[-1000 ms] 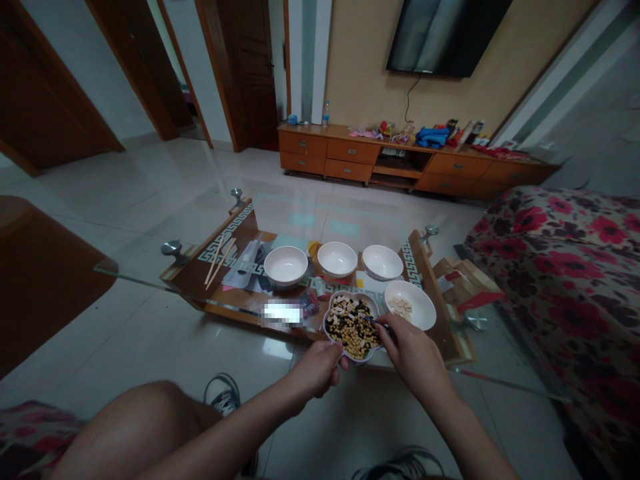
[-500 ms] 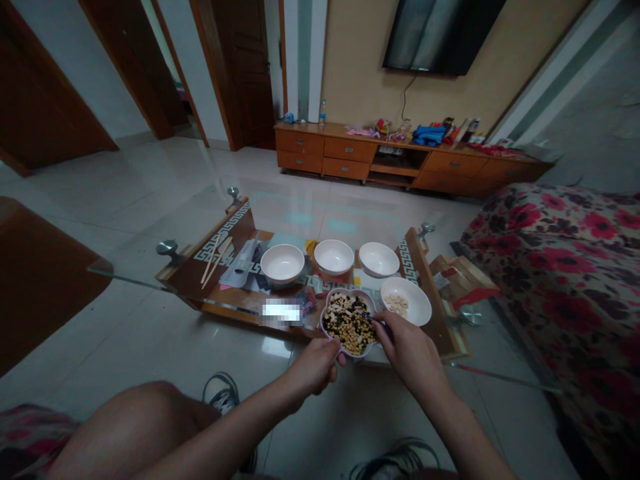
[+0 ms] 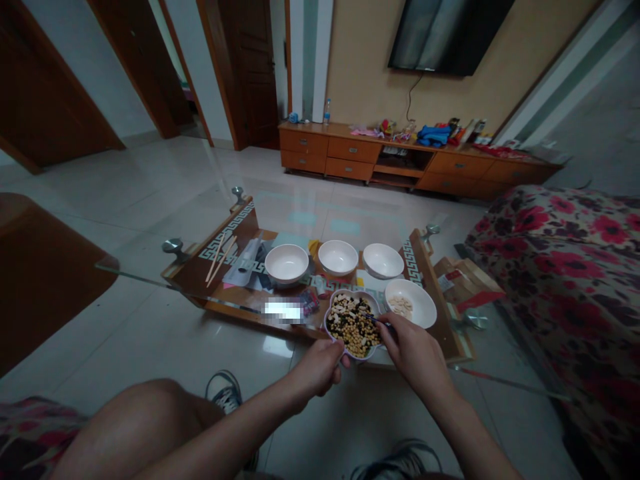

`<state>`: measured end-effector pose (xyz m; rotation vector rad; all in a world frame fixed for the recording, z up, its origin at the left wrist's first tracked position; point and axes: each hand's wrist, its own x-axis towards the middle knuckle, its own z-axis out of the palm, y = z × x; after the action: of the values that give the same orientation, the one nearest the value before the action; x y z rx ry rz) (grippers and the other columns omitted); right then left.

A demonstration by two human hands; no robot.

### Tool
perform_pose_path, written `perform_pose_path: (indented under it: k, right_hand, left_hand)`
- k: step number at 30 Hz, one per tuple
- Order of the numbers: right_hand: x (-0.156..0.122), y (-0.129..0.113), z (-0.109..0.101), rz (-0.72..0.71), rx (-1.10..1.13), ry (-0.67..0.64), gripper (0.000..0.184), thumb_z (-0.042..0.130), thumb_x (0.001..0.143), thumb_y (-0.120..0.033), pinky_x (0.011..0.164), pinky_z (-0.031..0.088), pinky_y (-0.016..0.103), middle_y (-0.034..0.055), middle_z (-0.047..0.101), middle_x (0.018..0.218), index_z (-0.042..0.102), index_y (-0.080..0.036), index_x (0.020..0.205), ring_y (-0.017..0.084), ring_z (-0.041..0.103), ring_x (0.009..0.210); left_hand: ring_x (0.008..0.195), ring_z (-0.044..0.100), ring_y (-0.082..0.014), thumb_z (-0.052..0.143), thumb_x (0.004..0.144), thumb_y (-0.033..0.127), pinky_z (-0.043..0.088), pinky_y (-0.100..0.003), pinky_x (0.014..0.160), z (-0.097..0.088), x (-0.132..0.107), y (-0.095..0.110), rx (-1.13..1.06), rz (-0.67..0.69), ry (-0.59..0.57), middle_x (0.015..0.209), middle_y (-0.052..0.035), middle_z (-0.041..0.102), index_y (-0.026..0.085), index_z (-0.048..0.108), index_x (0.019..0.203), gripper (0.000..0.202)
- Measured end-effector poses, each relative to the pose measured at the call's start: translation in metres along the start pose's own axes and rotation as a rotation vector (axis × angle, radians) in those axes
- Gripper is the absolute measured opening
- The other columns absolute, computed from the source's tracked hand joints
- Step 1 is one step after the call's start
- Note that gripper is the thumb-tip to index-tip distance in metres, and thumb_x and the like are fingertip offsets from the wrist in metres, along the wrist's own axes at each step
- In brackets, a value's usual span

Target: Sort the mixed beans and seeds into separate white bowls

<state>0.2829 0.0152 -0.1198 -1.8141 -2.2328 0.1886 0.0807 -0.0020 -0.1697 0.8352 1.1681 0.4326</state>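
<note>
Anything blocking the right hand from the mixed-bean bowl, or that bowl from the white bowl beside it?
Nothing visible. The right hand holds a thin tool over the mixed-bean bowl, the left hand grips its near rim, and the white bowl sits right beside it, nothing between them.

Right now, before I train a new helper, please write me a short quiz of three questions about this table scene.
1. True or false: the left hand grips the near rim of the bean bowl.
2. How many white bowls stand on the glass table? A) two B) four C) six
3. Fill in: the right hand holds a thin tool whose tip is over the ____ bowl.

Key: 1 true; 2 B; 3 bean.
</note>
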Motion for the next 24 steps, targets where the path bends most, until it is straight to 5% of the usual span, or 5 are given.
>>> perform_pose_path:
  k: [11, 24]
  right_hand:
    - [-0.005, -0.003, -0.011, -0.023, 0.026, 0.102, 0.028, 0.044, 0.097, -0.037, 0.062, 0.044, 0.026, 0.0044, 0.075, 0.089, 0.068, -0.024, 0.099, 0.018, 0.071, 0.075]
    - [0.000, 0.019, -0.028, 0.334, -0.073, 0.297, 0.024, 0.051, 0.091, -0.038, 0.054, 0.034, 0.027, 0.0062, 0.072, 0.076, 0.068, -0.022, 0.098, 0.020, 0.067, 0.063]
  left_hand:
    - [0.032, 0.023, -0.0073, 0.033, 0.089, 0.065, 0.013, -0.020, 0.035, 0.004, -0.004, 0.006, 0.000, 0.005, -0.017, 0.042, 0.0070, 0.039, 0.020, 0.051, 0.078, 0.049]
    - [0.032, 0.022, -0.0062, 0.033, 0.090, 0.066, 0.013, -0.020, 0.037, 0.006, -0.008, 0.011, 0.011, -0.005, -0.009, 0.043, 0.0069, 0.040, 0.019, 0.052, 0.078, 0.052]
